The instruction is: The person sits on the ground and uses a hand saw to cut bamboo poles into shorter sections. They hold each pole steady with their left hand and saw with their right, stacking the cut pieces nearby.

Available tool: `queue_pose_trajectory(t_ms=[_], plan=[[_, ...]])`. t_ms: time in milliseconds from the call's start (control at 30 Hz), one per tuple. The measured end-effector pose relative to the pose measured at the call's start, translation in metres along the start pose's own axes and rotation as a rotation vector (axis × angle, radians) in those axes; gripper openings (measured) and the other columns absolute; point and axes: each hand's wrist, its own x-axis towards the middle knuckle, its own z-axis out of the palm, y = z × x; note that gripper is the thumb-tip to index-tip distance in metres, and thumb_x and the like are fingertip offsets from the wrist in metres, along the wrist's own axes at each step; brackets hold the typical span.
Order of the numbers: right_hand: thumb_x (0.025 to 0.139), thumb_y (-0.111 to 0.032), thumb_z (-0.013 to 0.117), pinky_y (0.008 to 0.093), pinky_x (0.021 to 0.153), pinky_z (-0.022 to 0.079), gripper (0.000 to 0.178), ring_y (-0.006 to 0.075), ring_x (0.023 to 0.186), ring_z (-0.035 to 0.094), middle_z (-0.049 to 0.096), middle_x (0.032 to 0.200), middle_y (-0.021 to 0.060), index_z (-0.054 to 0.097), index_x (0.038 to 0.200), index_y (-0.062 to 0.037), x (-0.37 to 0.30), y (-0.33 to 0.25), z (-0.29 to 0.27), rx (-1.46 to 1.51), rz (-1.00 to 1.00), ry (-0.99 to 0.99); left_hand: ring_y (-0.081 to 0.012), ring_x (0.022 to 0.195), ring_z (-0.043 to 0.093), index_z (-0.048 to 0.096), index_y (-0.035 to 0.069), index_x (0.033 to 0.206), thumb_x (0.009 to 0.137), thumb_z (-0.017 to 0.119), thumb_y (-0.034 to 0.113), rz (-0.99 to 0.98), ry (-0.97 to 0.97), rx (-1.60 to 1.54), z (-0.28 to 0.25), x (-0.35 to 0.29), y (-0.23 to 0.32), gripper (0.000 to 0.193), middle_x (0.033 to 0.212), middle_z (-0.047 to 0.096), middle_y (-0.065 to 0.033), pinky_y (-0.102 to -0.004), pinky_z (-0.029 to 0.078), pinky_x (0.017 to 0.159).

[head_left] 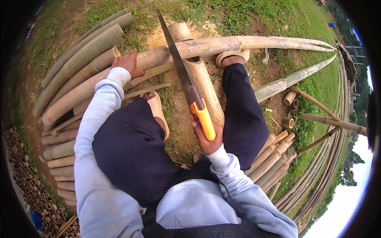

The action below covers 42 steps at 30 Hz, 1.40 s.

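Note:
My right hand (206, 139) is wrapped round the orange handle of a handsaw (176, 59). Its long dark blade points away from me and passes over a thick bamboo pole (216, 44) that lies crosswise in front of me. Whether the teeth touch the pole I cannot tell. My left hand (127, 65) rests on the same pole, left of the blade, with the fingers bent over its top. Beneath the pole, a thick piece of bamboo (204, 89) slants toward me between my feet, seeming to support it.
Cut bamboo lengths (63, 150) lie in a row at the left. Another stack (274, 158) is beside my right knee, near short bamboo pieces (288, 123). A greenish pole (283, 81) stretches to the far right. Many bamboo ends (39, 198) show at lower left.

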Motion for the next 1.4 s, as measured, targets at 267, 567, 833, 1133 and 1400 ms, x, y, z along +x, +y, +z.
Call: queue_pose_trajectory(t_ms=[267,567,833,1133,1400], plan=[[0.096,-0.007,0.073,0.0303,0.06,0.049,0.014,0.0121,0.061,0.058,0.061,0.068,0.0055,0.072,0.104,0.0038,-0.003,0.009,-0.018,-0.113,-0.026,-0.034,-0.0414,0.104,0.073,0.057,0.007,0.134,0.072,0.082,0.051,0.007,0.023,-0.022,0.005,-0.002,0.005,0.08,0.107,0.075,-0.023,-0.0517,0.058,0.093],[0.093,-0.005,0.075,0.0308,0.063,0.051,0.019,0.0152,0.062,0.062,0.066,0.073,0.008,0.072,0.11,0.0026,-0.05,0.024,-0.026,-0.145,-0.07,-0.058,-0.0394,0.103,0.073,0.056,0.005,0.134,0.075,0.082,0.051,0.014,0.065,0.015,0.005,-0.003,-0.003,0.079,0.107,0.075,-0.0214,-0.0495,0.058,0.095],[0.095,-0.012,0.076,0.0362,0.054,0.043,0.024,0.0142,0.056,0.052,0.06,0.063,0.0096,0.064,0.083,0.0044,0.094,0.006,0.027,-0.034,-0.207,0.004,-0.0414,0.102,0.073,0.059,0.006,0.129,0.072,0.083,0.05,0.022,0.04,-0.01,-0.006,0.003,0.015,0.077,0.108,0.075,-0.0232,-0.0513,0.057,0.093],[0.094,-0.016,0.08,0.0323,0.063,0.05,0.024,0.0133,0.067,0.059,0.063,0.074,0.0054,0.067,0.105,0.0012,0.101,-0.001,0.036,0.04,-0.21,-0.06,-0.0414,0.105,0.072,0.06,0.006,0.131,0.071,0.082,0.052,0.002,0.019,-0.016,-0.002,0.001,0.005,0.078,0.109,0.075,-0.0223,-0.0521,0.056,0.095],[0.096,-0.013,0.077,0.0306,0.06,0.05,0.024,0.0135,0.059,0.061,0.065,0.068,0.0062,0.073,0.115,0.0012,-0.07,0.011,-0.028,-0.111,-0.067,-0.066,-0.0428,0.098,0.073,0.06,0.004,0.129,0.067,0.087,0.049,0.015,0.046,-0.046,0.008,0.003,0.001,0.081,0.102,0.076,-0.0224,-0.052,0.057,0.092]])
